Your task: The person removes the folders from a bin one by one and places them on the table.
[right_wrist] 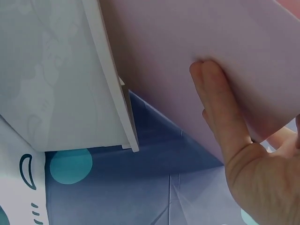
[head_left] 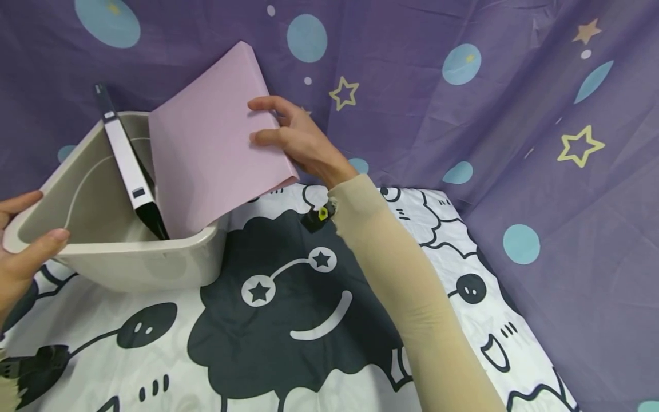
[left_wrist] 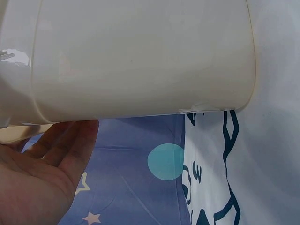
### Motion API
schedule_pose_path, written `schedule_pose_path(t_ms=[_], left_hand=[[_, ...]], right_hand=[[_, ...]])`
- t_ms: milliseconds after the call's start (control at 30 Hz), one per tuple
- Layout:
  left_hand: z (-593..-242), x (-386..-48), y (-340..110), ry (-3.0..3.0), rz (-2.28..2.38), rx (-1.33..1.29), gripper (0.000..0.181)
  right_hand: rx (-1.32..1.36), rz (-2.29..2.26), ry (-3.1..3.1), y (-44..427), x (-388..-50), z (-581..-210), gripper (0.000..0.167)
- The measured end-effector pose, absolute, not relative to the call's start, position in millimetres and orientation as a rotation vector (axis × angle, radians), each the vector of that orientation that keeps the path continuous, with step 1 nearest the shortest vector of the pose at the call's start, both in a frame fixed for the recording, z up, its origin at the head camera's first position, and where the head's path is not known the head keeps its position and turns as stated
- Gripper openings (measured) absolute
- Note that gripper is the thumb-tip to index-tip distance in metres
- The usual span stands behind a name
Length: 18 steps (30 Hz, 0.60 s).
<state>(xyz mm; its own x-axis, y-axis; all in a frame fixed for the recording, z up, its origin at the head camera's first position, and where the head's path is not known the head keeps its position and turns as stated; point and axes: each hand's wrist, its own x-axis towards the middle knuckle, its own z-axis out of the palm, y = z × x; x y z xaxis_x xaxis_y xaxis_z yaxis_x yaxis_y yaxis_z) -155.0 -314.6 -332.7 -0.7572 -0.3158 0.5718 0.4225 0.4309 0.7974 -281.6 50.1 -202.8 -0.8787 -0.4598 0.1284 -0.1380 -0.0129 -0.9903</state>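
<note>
A light grey plastic bin point(head_left: 175, 264) stands at the left, its rim gripped on the near left by my left hand point(head_left: 23, 252). In the left wrist view, the fingers of that hand point(left_wrist: 51, 168) lie against the bin's outer wall point(left_wrist: 140, 61). My right hand point(head_left: 301, 134) pinches the edge of a pink folder point(head_left: 211, 137), which leans tilted with its lower left part inside the bin. Beside the folder, a slim black-and-white object point(head_left: 126, 154), possibly a binder, leans in the bin. The right wrist view has my right hand point(right_wrist: 253, 154) on the pink folder point(right_wrist: 164, 61).
A white sheet point(head_left: 154, 343) with black sheep drawings lies under the bin. Behind and to the right hangs a purple curtain point(head_left: 412, 114) with stars and blue dots; the folder's top corner reaches up in front of it.
</note>
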Motion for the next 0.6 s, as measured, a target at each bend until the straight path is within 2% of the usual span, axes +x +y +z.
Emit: schedule_pose_path(t_ms=[67,133,267,367,600], left_hand=[[-336,-158,-318,-2.02,-1.379,-0.063,0.063],[-359,-177,-345,-2.028,-1.369,-0.1,0.066],[-367,-182,-355,-2.046,-1.364,-0.114,0.068],[-352,-170,-338,-2.067,-1.369,-0.069,0.067],[-354,-172,-343,-2.1,-1.355,-0.042,0.068]], right_hand=[[-0.626,-1.991,2.034,52,-281,-203,0.053],[-0.615,-2.001,2.044,53,-280,-203,0.053],[-0.604,-2.026,2.055,55,-276,-201,0.052],[-0.612,-2.046,2.049,57,-274,-201,0.051],[-0.595,-2.096,2.046,61,-273,-203,0.048]])
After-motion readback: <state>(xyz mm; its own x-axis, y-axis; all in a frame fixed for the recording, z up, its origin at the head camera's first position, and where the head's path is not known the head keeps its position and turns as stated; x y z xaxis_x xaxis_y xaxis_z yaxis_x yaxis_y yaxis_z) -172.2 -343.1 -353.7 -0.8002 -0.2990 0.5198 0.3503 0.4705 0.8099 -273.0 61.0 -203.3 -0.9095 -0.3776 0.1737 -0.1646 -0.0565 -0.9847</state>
